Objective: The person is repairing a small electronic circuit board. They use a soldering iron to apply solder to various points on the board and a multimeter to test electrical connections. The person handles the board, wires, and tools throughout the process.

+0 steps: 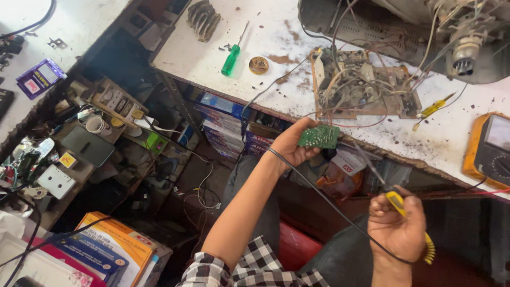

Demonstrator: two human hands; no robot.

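Observation:
My left hand (291, 144) grips a small green circuit board (319, 136), held just below the white workbench edge (276, 109). My right hand (397, 226) is closed around a yellow-handled soldering iron (396, 202), its thin tip pointing up toward the board. A black cord (324, 196) runs from the left hand down past my right wrist. A larger brown circuit board with tangled wires (361, 85) lies on the bench above my hands.
A green screwdriver (231, 59), a round solder tin (258, 65), a yellow screwdriver (433, 109) and an orange multimeter (491, 149) lie on the bench. An opened television chassis (414, 26) sits at the back. Boxes (114, 247) and cluttered shelves (101, 127) fill the left.

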